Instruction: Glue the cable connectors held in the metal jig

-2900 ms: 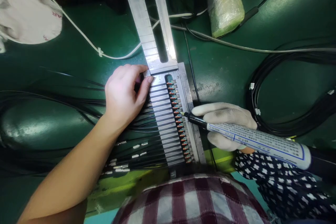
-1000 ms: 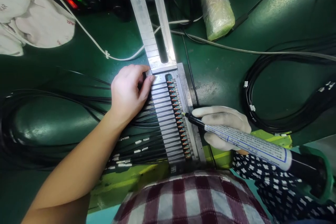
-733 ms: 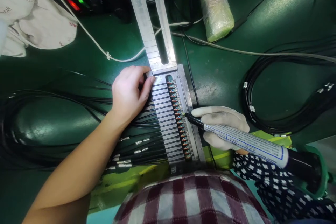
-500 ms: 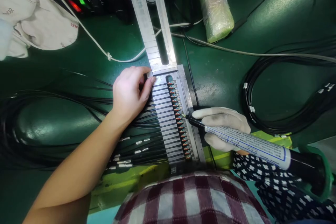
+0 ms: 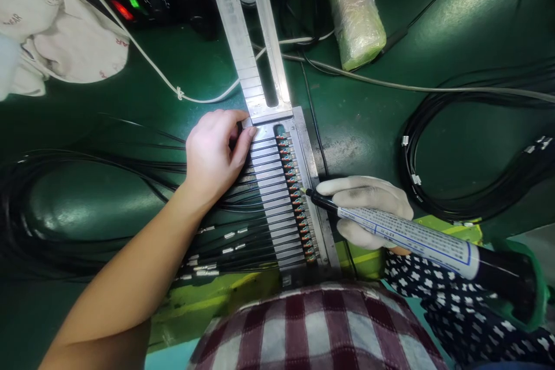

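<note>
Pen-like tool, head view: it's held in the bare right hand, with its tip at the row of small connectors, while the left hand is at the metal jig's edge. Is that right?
Not quite: the right hand wears a white glove, as the head view shows. It does hold the pen-like tool, tip at the connectors, with the left hand at the metal jig's edge.

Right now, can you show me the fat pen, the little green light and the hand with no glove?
Fat pen (image 5: 411, 236): head view, on its white printed label.
Little green light (image 5: 134, 2): head view, on its lit face.
Left hand (image 5: 211, 147), no glove: head view, on its back.
</note>
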`<state>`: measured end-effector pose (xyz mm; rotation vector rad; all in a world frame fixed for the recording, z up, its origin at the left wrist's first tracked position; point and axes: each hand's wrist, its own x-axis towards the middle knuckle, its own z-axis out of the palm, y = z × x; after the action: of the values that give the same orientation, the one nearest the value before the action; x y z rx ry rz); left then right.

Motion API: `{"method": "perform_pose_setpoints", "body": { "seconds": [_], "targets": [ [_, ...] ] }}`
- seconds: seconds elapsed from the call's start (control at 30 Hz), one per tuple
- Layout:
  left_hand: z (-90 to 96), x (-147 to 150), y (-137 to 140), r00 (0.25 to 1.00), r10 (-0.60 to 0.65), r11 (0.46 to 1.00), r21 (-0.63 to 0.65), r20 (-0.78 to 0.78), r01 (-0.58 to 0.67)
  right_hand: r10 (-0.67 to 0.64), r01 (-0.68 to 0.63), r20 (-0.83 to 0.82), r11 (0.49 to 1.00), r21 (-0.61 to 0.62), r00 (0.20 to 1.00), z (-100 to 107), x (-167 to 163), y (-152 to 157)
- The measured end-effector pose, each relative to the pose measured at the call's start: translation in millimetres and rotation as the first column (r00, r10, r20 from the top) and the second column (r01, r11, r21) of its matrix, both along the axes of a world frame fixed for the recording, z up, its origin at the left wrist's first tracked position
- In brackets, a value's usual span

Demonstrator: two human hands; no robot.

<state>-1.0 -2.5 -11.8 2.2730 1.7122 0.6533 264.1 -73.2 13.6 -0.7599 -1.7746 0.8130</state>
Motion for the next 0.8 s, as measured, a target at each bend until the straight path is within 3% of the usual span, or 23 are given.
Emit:
{"method": "perform_pose_setpoints", "body": {
  "seconds": [0.17,0.8],
  "targets": [
    [-0.3,-0.6,0.1,1.000,0.004,1.000,-0.011,-0.003,-0.004,-0.074,0.076,-0.059,0.996,0.038,0.996,-5.6,-3.1,-1.9],
    [1.4,0.7,0.0,1.000,0.012,0.999,-0.037,0.022,-0.012,-0.018,0.019,-0.048,0.999,0.035,0.999,-3.4,0.4,0.2]
  ]
}}
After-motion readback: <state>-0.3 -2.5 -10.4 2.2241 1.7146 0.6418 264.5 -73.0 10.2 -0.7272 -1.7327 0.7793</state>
